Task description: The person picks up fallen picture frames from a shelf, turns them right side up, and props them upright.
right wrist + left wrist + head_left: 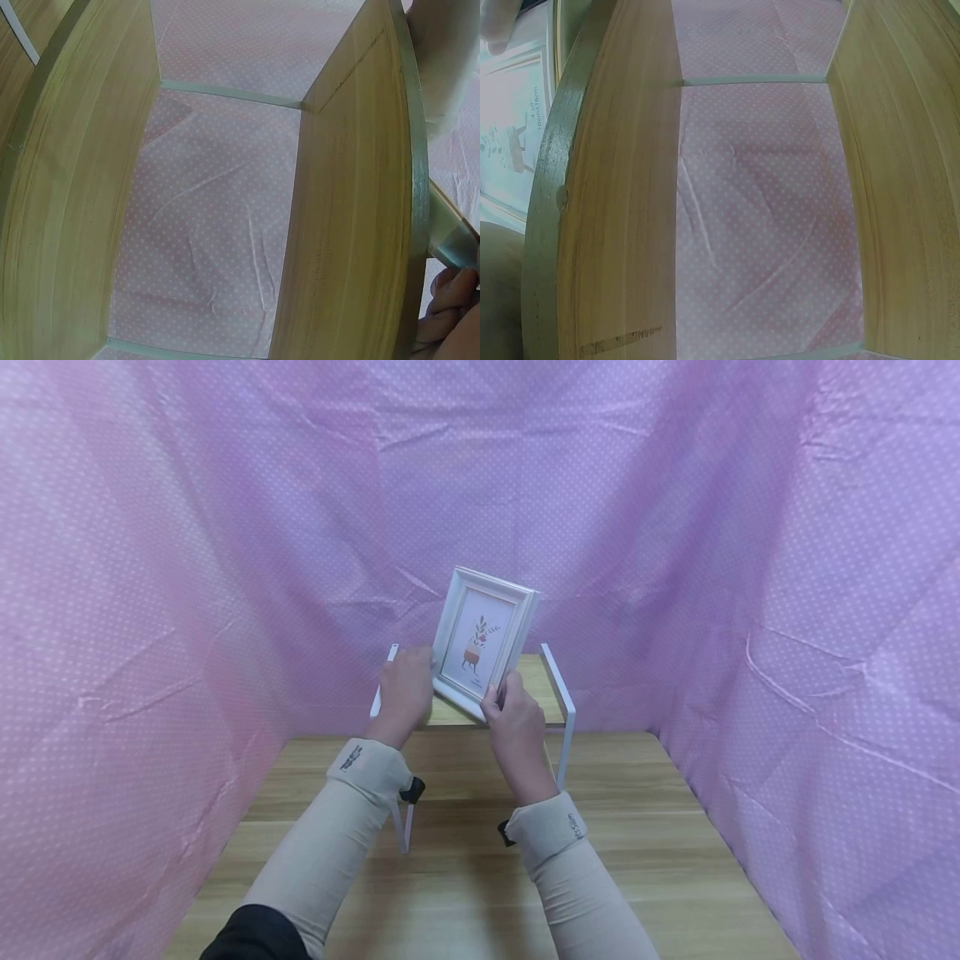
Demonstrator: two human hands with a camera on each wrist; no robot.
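Note:
A white picture frame (486,635) with a potted-plant print leans, tilted, over the wooden top board (542,689) of a small shelf. At its lower right edge, my right hand (519,731) pinches it, thumb on the front side. My left hand (405,689) holds the left edge low down, most of its fingertips hidden. In the left wrist view, part of the picture frame (514,142) shows its print beside the board's edge. Curled fingers (450,300) of the right hand appear by the frame's edge (454,229) in the right wrist view.
The shelf has white side rails (558,685) and legs, and stands on a wood-grain table (450,893). Between its upper and lower boards (907,165) is an open space. Pink dotted cloth (225,527) hangs around the back and sides.

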